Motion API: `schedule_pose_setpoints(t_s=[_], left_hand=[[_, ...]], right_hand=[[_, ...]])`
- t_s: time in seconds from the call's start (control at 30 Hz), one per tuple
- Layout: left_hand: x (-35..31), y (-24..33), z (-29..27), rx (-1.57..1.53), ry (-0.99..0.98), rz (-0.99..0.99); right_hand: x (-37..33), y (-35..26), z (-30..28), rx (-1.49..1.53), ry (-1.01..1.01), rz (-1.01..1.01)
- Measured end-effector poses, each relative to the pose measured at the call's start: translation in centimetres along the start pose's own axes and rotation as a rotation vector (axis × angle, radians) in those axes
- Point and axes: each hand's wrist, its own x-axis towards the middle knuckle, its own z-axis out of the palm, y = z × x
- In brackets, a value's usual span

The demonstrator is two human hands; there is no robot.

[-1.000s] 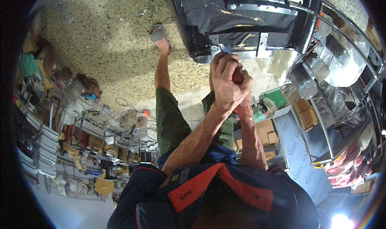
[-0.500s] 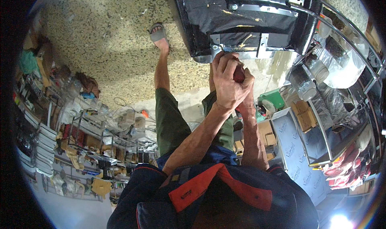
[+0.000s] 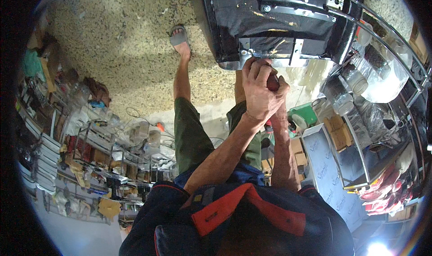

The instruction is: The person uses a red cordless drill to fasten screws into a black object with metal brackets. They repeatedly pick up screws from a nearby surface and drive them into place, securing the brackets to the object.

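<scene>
My left hand [image 3: 258, 92] is closed over a dark red, rounded tool handle [image 3: 272, 82] at the near edge of a black upholstered seat, seen from its underside [image 3: 252, 22]. Pressed against it from the right and mostly hidden behind it, my right hand [image 3: 282, 90] also grips the handle. The tool's working end is out of sight under my fingers, so its kind cannot be told. Just beyond my left fingertips, a metal bracket [image 3: 244, 47] with bolts is fixed to the seat's edge. A second metal strip [image 3: 296, 52] lies farther right along that edge.
A curved chrome tube [image 3: 382, 24] runs along the seat's right side. Clear plastic jars [image 3: 338, 96], a green container [image 3: 304, 115] and a blue-white panel [image 3: 325, 164] stand to the right. Cluttered shelves [image 3: 99, 152] fill the left. Speckled floor [image 3: 126, 53] lies beyond my sandalled foot.
The seat and both hands sit slightly farther right in the picture. My hands keep the same hold on the handle at the seat's edge.
</scene>
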Motion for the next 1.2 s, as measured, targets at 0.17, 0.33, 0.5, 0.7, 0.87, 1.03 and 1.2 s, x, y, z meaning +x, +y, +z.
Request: schedule_pose_setpoints(t_s=[0.17,0.33,0.5,0.7,0.87,1.03,1.2], left_hand=[[0.0,-0.2,0.1,0.006,0.002,0.038],[-0.3,-0.5,0.4,-0.001,0.031,0.036],[-0.6,-0.6,0.3,-0.015,0.029,0.012],[-0.3,-0.7,0.4,-0.023,0.024,0.020],[-0.3,-0.7,0.2,-0.008,0.021,0.036],[-0.2,-0.5,0.3,-0.005,0.026,0.030],[0.0,-0.5,0.8,0.004,0.033,0.063]], right_hand=[[0.1,0.2,0.3,0.009,0.006,-0.015],[0.2,0.2,0.5,0.022,-0.001,-0.020],[0.0,0.0,-0.1,-0.027,-0.036,-0.040],[0.3,0.9,0.0,-0.087,0.032,-0.092],[0.2,1.1,0.1,-0.015,0.000,-0.034],[0.5,0.5,-0.4,-0.020,-0.045,0.024],[0.6,0.2,-0.2,-0.119,-0.018,-0.082]])
